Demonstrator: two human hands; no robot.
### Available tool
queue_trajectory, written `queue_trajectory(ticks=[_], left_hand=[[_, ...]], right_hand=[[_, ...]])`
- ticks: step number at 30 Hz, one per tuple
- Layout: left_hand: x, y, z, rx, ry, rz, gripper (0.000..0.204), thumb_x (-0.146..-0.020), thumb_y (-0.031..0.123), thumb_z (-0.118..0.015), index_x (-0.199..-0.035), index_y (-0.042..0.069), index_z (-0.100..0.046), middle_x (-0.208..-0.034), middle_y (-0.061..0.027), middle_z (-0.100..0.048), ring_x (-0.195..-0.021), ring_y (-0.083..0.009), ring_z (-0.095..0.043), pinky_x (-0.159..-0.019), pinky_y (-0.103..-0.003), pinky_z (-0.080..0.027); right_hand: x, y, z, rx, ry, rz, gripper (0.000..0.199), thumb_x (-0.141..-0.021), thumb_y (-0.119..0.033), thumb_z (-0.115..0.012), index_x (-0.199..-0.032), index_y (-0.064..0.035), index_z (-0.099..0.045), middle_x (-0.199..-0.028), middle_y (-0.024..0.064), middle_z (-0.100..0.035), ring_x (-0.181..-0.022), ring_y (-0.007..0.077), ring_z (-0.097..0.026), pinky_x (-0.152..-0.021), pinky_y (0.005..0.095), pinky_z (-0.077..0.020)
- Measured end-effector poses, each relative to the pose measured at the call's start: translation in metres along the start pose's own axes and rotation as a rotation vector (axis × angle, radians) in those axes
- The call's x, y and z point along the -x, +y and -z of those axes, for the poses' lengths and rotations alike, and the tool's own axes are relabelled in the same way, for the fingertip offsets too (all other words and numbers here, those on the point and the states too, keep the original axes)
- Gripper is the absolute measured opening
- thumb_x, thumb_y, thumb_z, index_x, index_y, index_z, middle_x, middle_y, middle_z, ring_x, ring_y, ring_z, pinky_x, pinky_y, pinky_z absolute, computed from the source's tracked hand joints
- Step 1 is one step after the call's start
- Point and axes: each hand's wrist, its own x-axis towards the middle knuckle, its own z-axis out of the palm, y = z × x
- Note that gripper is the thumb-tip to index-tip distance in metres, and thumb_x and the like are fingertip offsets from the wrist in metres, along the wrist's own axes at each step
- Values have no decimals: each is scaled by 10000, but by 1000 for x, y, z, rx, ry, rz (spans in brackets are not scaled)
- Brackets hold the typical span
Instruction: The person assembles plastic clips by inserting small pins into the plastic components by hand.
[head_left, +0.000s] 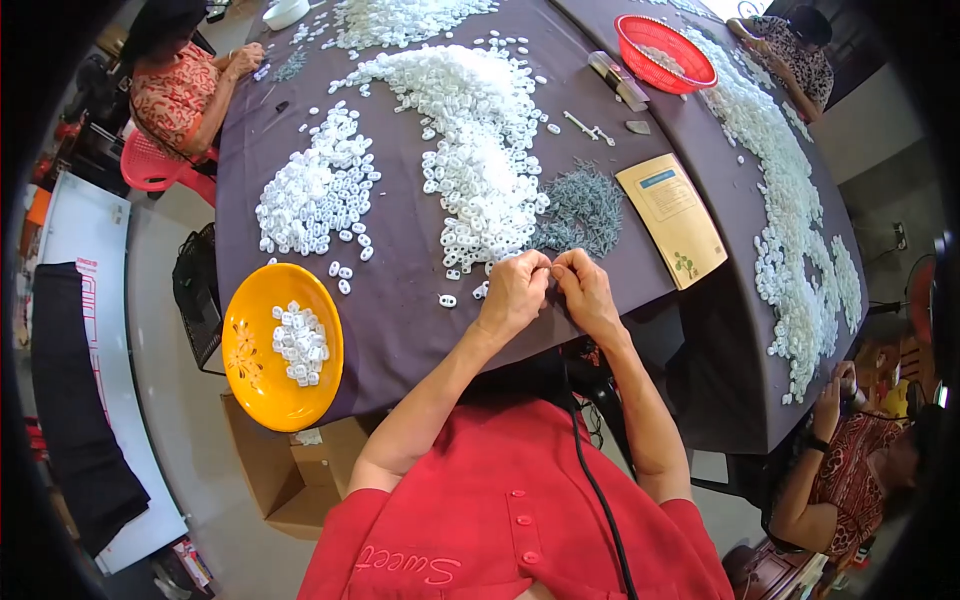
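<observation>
My left hand [516, 292] and my right hand [588, 290] meet fingertip to fingertip at the table's near edge. Both are closed in a pinch, and whatever lies between the fingers is too small and hidden to make out. Just beyond them spreads a long heap of small white oval plastic pieces [485, 180] with holes in them. A pile of thin grey screws or nails [583, 210] touches its right side, close to my fingers. One loose white piece [447, 300] rests left of my left hand.
A yellow bowl [245, 385] with white pieces sits at the near left corner, beside another white heap [320, 185]. To the right lie a tan booklet [672, 215], a white tool [590, 128] and a red basket [640, 75]. Other people sit around the table.
</observation>
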Motion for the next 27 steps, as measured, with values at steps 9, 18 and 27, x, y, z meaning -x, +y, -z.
queue_trajectory(ticks=[9,18,27], left_hand=[[-5,-11,8,293,-44,171,158,-850,125,-531,-794,-9,-593,-621,-49,-587,-431,-78,-527,-336,-202,-401],[-8,-14,-5,154,94,68,216,-849,189,-513,-753,6,-576,-593,-49,-571,-394,-90,-495,-354,-220,-361],[-8,-6,-8,210,37,52,174,-863,144,-511,-821,-10,-579,-639,-49,-584,-396,-71,-493,-314,-196,-350]], right_hand=[[0,-2,-6,-26,-49,28,76,-842,-77,-514,-824,-4,-504,-626,84,-558,-526,146,-524,-488,276,-417],[-5,6,-7,-240,-51,-126,100,-854,-87,-512,-828,10,-501,-639,69,-546,-560,95,-499,-496,248,-402],[-4,10,0,-201,-2,-103,114,-869,-98,-500,-821,4,-509,-656,47,-555,-550,94,-485,-495,246,-403]])
